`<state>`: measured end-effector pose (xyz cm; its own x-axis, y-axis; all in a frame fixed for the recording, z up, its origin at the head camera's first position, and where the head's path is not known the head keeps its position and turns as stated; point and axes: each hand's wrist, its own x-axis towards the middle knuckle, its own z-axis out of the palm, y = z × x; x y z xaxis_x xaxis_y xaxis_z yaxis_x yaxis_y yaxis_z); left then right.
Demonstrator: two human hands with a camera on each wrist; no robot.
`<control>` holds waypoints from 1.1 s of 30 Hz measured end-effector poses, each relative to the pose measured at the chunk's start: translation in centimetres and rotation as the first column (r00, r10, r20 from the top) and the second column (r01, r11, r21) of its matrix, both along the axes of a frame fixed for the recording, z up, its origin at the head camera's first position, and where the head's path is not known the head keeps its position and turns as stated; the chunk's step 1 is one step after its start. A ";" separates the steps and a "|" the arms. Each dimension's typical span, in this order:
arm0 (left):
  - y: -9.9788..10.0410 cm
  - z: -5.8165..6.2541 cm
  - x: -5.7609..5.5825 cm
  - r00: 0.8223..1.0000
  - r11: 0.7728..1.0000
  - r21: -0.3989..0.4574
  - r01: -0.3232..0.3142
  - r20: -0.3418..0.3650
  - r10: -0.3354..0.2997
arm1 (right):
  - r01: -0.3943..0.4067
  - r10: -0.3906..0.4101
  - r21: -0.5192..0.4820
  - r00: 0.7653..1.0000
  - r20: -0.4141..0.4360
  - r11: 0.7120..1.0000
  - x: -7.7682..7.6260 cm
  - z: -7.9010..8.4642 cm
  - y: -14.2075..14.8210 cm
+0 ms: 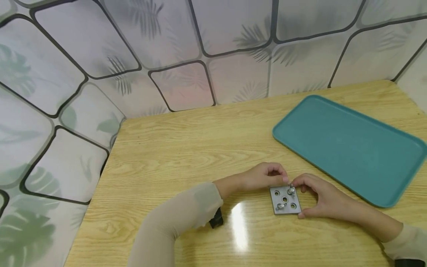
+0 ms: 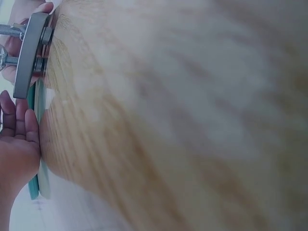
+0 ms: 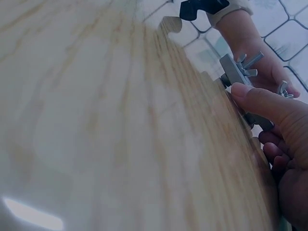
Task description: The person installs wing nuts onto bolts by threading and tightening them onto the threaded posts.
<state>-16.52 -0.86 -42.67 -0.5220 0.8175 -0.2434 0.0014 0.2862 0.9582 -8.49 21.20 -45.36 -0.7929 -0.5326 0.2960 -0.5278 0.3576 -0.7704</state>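
A small square metal plate [image 1: 283, 192] with several round holes lies in front of me, towards the right of the head view. Two bolts with wing nuts stand up from it, one wing nut [image 1: 291, 191] at the far right corner and the other [image 1: 280, 206] at the near left. In the left wrist view, bolt heads [image 2: 39, 65] show under the plate. My left hand [image 1: 258, 177] has thumb and forefinger pinched together at the far wing nut. With thumb at the near corner and forefinger at the far edge, my right hand [image 1: 327, 194] grips the plate.
A teal tray [image 1: 350, 144] lies at an angle on the wooden table [image 1: 186, 155], just beyond my right hand. Patterned wall covering [image 1: 240, 78] rises behind the table. A black wrist strap [image 1: 217, 218] shows under my left sleeve.
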 end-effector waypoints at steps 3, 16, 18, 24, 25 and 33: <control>-0.2 0.0 -0.1 1.000 1.000 0.010 0.029 -0.008 -0.029 | -0.001 0.001 0.002 1.000 0.003 1.000 0.0 0.0 0.0; -0.2 0.4 -0.1 0.962 0.976 -0.022 0.218 -0.165 -0.219 | -0.008 0.009 0.030 1.000 -0.030 1.000 -0.2 -0.3 0.1; -0.1 0.3 -0.1 0.969 0.981 -0.026 0.191 -0.152 -0.193 | -0.011 0.012 0.023 1.000 -0.028 1.000 -0.2 -0.3 0.1; 0.2 0.1 0.1 0.997 0.998 -0.014 0.059 -0.040 -0.060 | -0.025 0.024 -0.022 1.000 -0.015 0.999 -0.1 -0.4 0.0; 0.2 0.1 0.1 0.999 0.999 -0.013 0.043 -0.030 -0.044 | -0.026 0.025 -0.027 1.000 -0.014 0.999 -0.2 -0.4 0.0; 0.2 0.1 0.0 0.998 0.999 -0.020 0.036 -0.041 -0.036 | -0.014 0.014 -0.020 1.000 -0.008 1.000 -0.1 -0.3 0.0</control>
<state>-16.49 -0.70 -42.54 -0.5024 0.8314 -0.2376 0.0517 0.3032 0.9515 -8.63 21.17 -45.62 -0.7830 -0.5376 0.3130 -0.5388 0.3347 -0.7731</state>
